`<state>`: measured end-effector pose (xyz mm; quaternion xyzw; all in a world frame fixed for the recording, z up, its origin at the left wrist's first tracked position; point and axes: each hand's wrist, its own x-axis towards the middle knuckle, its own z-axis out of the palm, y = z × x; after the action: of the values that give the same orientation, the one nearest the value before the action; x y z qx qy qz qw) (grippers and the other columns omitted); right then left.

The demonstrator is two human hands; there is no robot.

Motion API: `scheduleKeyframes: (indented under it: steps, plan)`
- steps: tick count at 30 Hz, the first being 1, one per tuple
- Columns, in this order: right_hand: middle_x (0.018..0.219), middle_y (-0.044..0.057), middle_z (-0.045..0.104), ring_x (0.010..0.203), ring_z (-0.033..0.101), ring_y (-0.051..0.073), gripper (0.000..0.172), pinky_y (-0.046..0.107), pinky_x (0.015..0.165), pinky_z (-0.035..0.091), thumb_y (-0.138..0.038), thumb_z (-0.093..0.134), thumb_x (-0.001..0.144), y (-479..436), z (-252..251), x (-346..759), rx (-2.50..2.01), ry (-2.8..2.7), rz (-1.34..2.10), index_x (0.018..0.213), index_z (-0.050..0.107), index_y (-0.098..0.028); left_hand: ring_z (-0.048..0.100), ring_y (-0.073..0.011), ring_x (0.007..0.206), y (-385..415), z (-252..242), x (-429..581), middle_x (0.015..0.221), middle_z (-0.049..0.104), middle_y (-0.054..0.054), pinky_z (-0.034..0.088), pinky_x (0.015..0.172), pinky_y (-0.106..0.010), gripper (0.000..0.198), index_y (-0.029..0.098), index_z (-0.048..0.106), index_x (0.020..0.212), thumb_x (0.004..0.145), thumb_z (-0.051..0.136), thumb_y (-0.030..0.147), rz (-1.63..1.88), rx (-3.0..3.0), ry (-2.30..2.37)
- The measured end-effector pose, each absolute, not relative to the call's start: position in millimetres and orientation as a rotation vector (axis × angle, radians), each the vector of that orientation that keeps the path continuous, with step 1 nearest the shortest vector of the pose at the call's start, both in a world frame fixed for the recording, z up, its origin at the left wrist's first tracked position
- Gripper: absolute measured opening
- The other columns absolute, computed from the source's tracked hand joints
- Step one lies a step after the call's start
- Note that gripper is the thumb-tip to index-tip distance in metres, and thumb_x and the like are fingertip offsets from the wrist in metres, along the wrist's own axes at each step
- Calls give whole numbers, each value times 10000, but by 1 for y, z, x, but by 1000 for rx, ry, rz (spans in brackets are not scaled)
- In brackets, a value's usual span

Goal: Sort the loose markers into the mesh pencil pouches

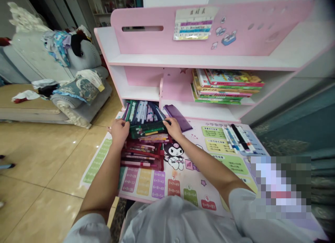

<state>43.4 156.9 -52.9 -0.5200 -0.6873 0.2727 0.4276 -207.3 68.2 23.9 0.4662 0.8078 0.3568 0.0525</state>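
Note:
A dark green see-through pencil pouch [149, 130] with green and yellow pencils inside lies across the left part of the desk. My left hand [119, 132] is closed at its left end, with the fingertips bent. At its right corner, my right hand [173, 128] pinches the edge between thumb and fingers. Behind it are more pouches of pens [142, 111], white, green and purple, reaching toward the shelf. Nearer me lie red see-through pouches [141, 159] filled with pencils and pens. A flat purple pouch [178, 117] rests just beyond my right hand.
A pink and white shelf unit [209, 61] rises at the back of the desk, holding a stack of books [225, 87]. Several markers [238, 138] lie on the printed desk mat [188, 187] at right. A sofa with clothes [52, 79] stands to the left.

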Motion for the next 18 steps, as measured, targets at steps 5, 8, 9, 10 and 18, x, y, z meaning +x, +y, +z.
scheduleKeyframes:
  steps: [5,8,9,10,18]
  plan:
    - [1079,100,709,1129,591,273,266,455,1080,415,-460,573,870,155,-57,42,-1269,-1728,636,906,701,-229,566,-321,1222,63,25,-204,1192,693,-96,228,1144,-635,212,208,583,690,859,574,336,1039,1464,2498]
    - [1081,103,701,1116,594,267,255,442,1081,419,-450,583,869,155,-58,44,-1262,-1742,609,912,701,-228,464,-340,1348,52,29,-190,1281,646,-118,204,1157,-652,212,224,626,848,873,592,432,1097,1625,2528]
    - [1083,106,698,1113,595,266,256,437,1079,422,-448,582,871,155,-58,45,-1263,-1748,601,913,702,-226,415,-340,1395,48,30,-183,1325,623,-118,187,1167,-652,232,233,640,911,874,598,457,1101,1726,2501]
    - [1084,108,697,1110,597,265,257,432,1076,426,-446,581,873,154,-58,46,-1265,-1755,592,915,703,-223,371,-345,1429,44,30,-176,1365,600,-114,162,1175,-659,258,244,655,964,869,608,479,1070,1834,2460]
    - [1194,151,659,1223,537,310,270,499,1119,366,-399,579,869,169,-52,67,-1434,-1708,467,983,703,-189,246,-399,1496,33,19,-147,1506,485,-146,75,1131,-774,388,304,670,1230,877,608,454,595,2209,2229]
